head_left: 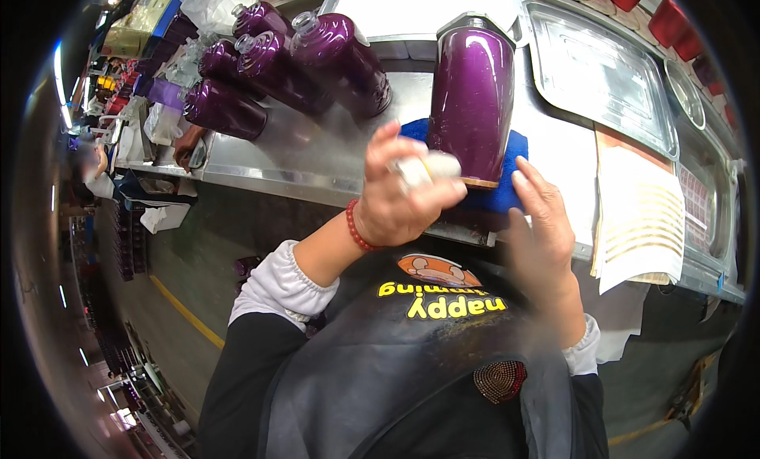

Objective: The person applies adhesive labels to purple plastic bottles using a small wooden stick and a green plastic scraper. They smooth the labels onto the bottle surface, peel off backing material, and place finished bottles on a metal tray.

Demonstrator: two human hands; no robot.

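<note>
we are curling our left hand (400,198) loosely around a small whitish piece (431,167), pinched at the fingertips just left of the purple bottle (473,99). our right hand (542,221) is lying open and empty, its fingers resting on the blue cloth (511,191) under the bottle's base. the glossy bottle is looking rigid, slick and probably breakable, so we are judging its broad sides safest to grasp.

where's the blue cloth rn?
Head view, centre: the blue cloth lies on the steel workbench near its front edge, under the upright purple bottle, between the left hand and right hand.
</note>
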